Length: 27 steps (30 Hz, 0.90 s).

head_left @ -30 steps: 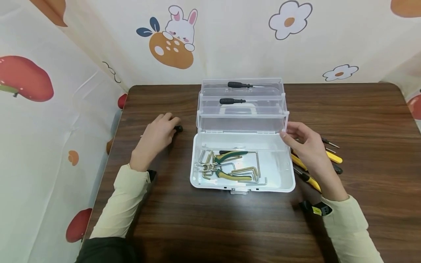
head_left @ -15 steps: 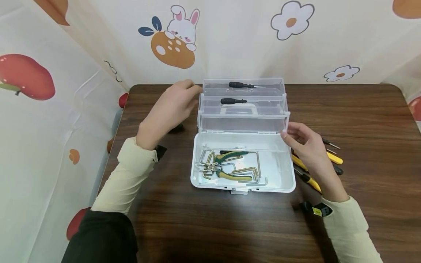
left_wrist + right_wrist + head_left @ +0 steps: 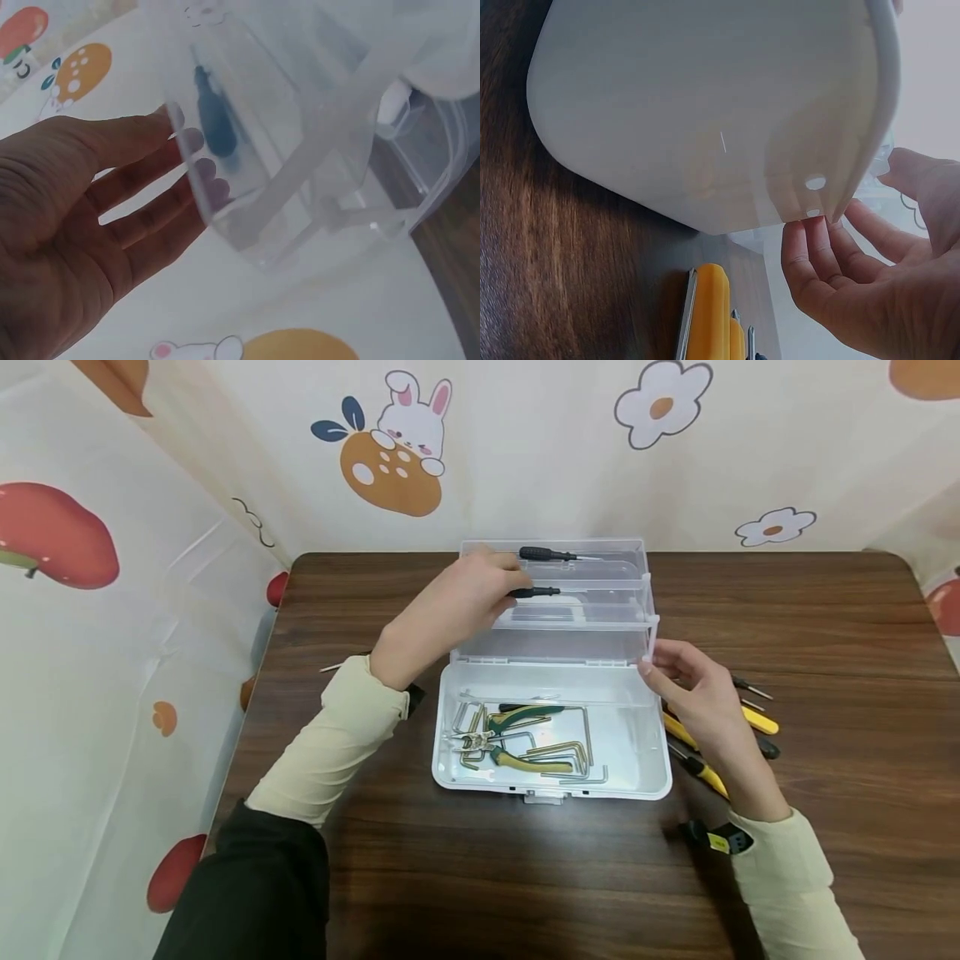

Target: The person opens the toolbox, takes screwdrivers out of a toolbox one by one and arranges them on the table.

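**Left hand [image 3: 459,600] reaches over the clear trays [image 3: 618,624], fingertips at a screwdriver handle**

In the head view, the lower black screwdriver [image 3: 542,592] lies in a raised tray, its handle end covered by the left hand's fingertips and the rest emerging to their right. Its long axis runs sideways, nearly parallel to the tray's long edge, tip rightward. The upper black screwdriver [image 3: 540,553] lies similarly in the tray behind.

The left wrist view shows the left fingers loosely extended and slightly apart at a translucent tray wall. A screwdriver sits beyond that wall, apart from the fingertips, shaft pointing up and left there; I cannot tell which of the two it is.

The right hand [image 3: 701,697] grips the toolbox [image 3: 637,743] at its right rear corner, thumb and fingers on either side. The box's long axis runs left to right. In its white base, pliers [image 3: 528,763] lie handles rightward among hex keys [image 3: 588,735]. Yellow-handled tools [image 3: 711,777] lie on the table [image 3: 840,735] beside the right hand, partly hidden by it.
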Each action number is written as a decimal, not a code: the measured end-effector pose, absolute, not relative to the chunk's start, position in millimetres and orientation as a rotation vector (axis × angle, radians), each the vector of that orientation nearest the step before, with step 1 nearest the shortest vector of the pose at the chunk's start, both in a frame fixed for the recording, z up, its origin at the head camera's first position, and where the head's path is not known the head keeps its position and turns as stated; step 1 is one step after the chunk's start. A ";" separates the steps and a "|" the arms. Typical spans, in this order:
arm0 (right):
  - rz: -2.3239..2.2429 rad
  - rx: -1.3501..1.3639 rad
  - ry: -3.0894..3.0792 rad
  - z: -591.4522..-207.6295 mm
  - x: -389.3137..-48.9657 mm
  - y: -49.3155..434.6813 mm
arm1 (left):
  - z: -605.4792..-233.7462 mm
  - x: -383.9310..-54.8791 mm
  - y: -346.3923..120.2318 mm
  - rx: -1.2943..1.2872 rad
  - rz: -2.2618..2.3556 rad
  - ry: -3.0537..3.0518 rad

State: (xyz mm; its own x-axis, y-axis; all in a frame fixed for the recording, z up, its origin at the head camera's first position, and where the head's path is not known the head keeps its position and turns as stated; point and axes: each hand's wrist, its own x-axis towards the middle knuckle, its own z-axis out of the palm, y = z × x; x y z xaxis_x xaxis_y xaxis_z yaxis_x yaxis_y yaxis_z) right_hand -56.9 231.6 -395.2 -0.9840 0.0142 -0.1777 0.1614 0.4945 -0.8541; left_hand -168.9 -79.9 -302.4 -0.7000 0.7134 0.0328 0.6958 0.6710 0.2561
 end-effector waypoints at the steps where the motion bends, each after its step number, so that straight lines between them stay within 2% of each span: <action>1: -1.502 0.151 2.586 -395.0 -57.3 231.3 | -303.6 -169.0 -79.1 1.179 0.384 2.808; 27: -1.438 0.192 2.523 -388.9 -59.4 231.3 | -316.8 -164.3 -71.0 1.171 0.285 2.913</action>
